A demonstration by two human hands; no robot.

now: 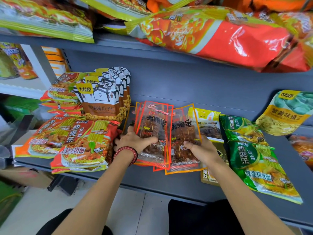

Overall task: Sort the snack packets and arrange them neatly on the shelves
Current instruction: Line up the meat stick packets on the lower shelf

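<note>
Pale floor (128, 211) below grey shelf (169, 184) (packet-laden)

A pale tiled floor (130, 211) fills the bottom of the view around six o'clock. At about eight o'clock a brown cardboard box (25, 177) sits low beside a green object (8, 200), too blurred to identify. A red beaded bracelet (126, 152) shows near the centre.
</note>
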